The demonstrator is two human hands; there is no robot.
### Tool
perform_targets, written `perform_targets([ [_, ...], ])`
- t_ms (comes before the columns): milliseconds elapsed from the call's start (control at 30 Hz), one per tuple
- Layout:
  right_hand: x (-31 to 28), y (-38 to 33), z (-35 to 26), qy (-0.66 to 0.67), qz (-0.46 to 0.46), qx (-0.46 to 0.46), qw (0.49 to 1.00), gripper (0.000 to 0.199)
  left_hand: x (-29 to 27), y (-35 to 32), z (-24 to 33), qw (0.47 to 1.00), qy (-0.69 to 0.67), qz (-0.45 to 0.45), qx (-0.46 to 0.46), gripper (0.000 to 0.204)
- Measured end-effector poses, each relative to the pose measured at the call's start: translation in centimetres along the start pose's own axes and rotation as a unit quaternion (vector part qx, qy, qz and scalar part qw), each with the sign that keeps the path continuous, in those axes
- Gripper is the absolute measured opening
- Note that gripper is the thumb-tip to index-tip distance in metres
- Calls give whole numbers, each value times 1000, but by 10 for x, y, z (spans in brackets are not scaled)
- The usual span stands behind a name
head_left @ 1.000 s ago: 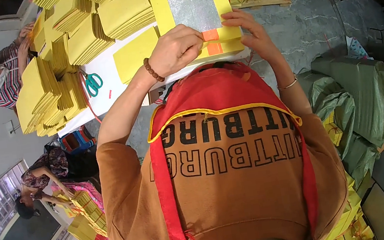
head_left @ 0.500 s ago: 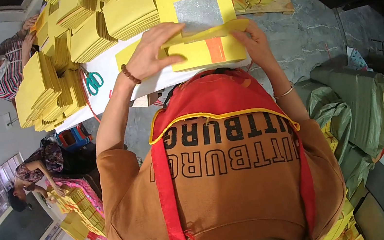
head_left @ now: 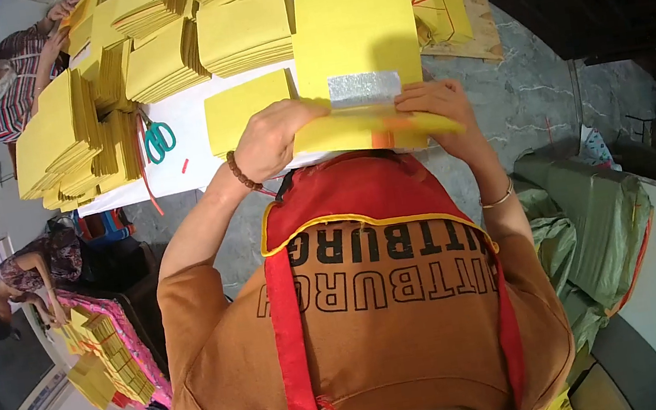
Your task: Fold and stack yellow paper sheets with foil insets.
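A yellow paper sheet (head_left: 354, 33) with a silver foil patch (head_left: 364, 82) lies before me at the near edge of the table. Its near part is lifted as a blurred yellow flap (head_left: 343, 131) that crosses below the patch. My left hand (head_left: 280, 134) is closed on the flap's left end, thumb and fingers pressed together. At the other end my right hand (head_left: 442, 112) grips the paper, its fingers bent over the top beside the foil. An orange strip (head_left: 382, 139) shows partly under the flap. Whether the flap is one sheet or several cannot be made out.
Stacks of folded yellow paper (head_left: 247, 32) fill the white table's (head_left: 188, 136) left and far side. Teal-handled scissors (head_left: 160, 140) lie left of my left hand. Tied yellow bundles (head_left: 442, 4) rest on a wooden board at far right. Two other people work at the left.
My left hand has gone from spread fingers to a closed grip. Both hands and the flap have moved toward me, and less of the silver patch shows. The whole view has shifted slightly.
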State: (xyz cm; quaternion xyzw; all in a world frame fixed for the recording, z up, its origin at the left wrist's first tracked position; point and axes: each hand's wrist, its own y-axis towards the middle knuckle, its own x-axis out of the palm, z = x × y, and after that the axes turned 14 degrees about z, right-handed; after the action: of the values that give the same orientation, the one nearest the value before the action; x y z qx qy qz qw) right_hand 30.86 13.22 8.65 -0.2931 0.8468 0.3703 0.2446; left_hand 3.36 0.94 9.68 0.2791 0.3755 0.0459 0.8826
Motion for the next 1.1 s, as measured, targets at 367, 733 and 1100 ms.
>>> perform_targets([
  [367, 29, 24, -11, 237, 207, 347, 884, 37, 23, 30, -22, 866, -206, 69, -451, 27],
  [733, 36, 20, -3, 127, 198, 372, 898, 26, 24, 38, -25, 840, -216, 66, -494, 46],
  [1100, 36, 22, -7, 92, 195, 398, 892, 25, 12, 66, -4, 940, 306, 148, -8, 52],
])
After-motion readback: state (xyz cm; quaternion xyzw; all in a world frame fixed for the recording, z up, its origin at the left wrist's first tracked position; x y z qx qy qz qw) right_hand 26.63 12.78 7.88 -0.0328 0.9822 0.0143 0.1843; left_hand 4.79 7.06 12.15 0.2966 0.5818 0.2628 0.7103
